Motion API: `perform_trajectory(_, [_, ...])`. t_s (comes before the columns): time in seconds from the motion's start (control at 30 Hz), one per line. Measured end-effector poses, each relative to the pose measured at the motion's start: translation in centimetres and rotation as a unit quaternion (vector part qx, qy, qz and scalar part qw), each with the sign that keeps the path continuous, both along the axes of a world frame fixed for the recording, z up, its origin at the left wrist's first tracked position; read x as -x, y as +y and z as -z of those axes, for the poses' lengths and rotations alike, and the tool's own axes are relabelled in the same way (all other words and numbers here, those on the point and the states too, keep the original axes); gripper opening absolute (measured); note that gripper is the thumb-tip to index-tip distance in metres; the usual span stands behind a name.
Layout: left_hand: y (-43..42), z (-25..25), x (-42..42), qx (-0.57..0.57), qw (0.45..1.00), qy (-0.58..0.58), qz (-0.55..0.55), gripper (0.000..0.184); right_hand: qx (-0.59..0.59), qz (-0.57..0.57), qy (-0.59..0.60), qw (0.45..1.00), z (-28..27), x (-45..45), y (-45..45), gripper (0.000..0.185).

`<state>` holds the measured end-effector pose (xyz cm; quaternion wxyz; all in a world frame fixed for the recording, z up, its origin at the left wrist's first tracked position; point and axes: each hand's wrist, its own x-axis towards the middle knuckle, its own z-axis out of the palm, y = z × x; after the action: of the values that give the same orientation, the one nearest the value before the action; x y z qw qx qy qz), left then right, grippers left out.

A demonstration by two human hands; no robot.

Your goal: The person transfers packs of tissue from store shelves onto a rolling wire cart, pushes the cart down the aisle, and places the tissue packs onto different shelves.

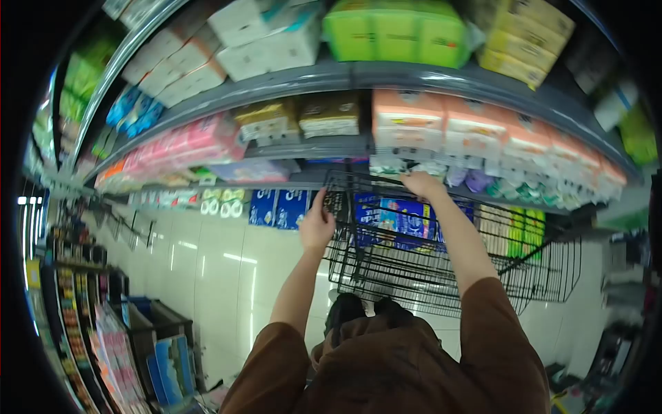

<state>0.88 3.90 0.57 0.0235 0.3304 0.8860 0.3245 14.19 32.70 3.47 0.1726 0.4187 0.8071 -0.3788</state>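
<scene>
A large black wire rack (441,276) spans the space in front of me, and its grid shows the floor and packs behind it. My left hand (317,224) is at the rack's left edge, thumb up, with its fingers closed round the wire frame. On the far top edge of the rack, my right hand (422,185) is closed on the wire, its arm reaching over the grid. Blue printed packs (400,217) show through the wires, on the bottom level of the shelving.
Long shelves hold pink packs (186,141), orange-and-white tissue packs (407,117) and green packs (396,31). Blue packs (278,207) stand low beyond my left hand. A side display (169,338) stands at lower left on the shiny tiled floor (227,276).
</scene>
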Motion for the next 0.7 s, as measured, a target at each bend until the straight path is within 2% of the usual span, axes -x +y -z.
perform_trajectory(0.03, [-0.1,-0.2,-0.2,0.019,1.000,0.009,-0.009,0.064,0.010,0.003,-0.021,1.000,-0.5,-0.3,0.0,0.058])
perform_trajectory(0.13, [-0.4,0.4,0.0,0.004,0.999,0.044,0.003,0.060,-0.158,-0.048,0.061,0.984,2.5,-0.8,0.0,0.061])
perform_trajectory(0.23, [-0.2,0.0,-0.4,-0.006,0.999,0.035,0.004,0.060,-0.129,-0.026,0.088,0.987,3.5,-0.7,0.7,0.059])
perform_trajectory(0.33, [-0.7,-0.7,-0.9,0.009,1.000,0.027,-0.004,0.061,-0.022,0.069,0.186,0.980,3.2,-0.9,1.4,0.056])
perform_trajectory(0.43, [-1.3,-0.1,-0.7,0.013,0.999,0.040,0.000,0.062,0.089,0.238,0.351,0.901,1.9,-1.9,0.9,0.056])
perform_trajectory(0.47, [-1.5,-0.2,-0.9,0.003,0.999,0.035,0.001,0.065,0.102,0.259,0.402,0.872,4.0,-1.7,1.7,0.064])
perform_trajectory(0.53, [-1.8,0.0,-0.9,-0.013,0.999,0.034,0.005,0.067,0.211,0.211,0.411,0.861,2.6,-2.5,2.5,0.082])
perform_trajectory(0.57, [-1.8,-0.1,-0.8,0.007,0.999,0.041,0.002,0.067,0.186,0.235,0.409,0.862,-0.7,-3.3,0.7,0.082])
perform_trajectory(0.6, [-1.8,-0.3,-0.8,0.013,0.999,0.035,0.002,0.066,0.192,0.258,0.419,0.849,-0.8,-3.5,0.4,0.085])
perform_trajectory(0.67, [-1.9,-1.5,-1.2,0.023,0.999,0.029,0.000,0.066,0.304,0.340,0.523,0.720,1.7,-2.8,1.4,0.083])
perform_trajectory(0.7, [-2.0,-2.0,-1.3,0.024,0.999,0.026,-0.003,0.066,0.316,0.356,0.525,0.706,1.7,-2.3,1.5,0.084])
